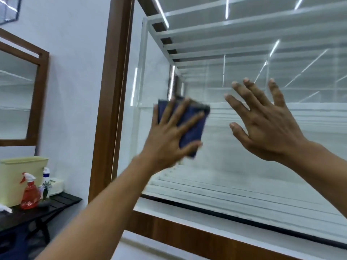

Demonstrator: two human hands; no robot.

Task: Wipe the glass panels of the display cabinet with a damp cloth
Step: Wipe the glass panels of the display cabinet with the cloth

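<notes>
A large glass panel of the display cabinet fills the right of the view, set in a brown wooden frame. My left hand presses a folded dark blue cloth flat against the glass near its left side, fingers spread over it; the hand and cloth are blurred. To the right of the cloth, my right hand is raised with fingers spread and nothing in it; whether it touches the glass I cannot tell. White shelves show behind the glass.
At lower left a black slatted table carries a pale yellow bin, a red spray bottle, a white-and-blue bottle and a white box. A second wood-framed glass panel hangs on the left wall.
</notes>
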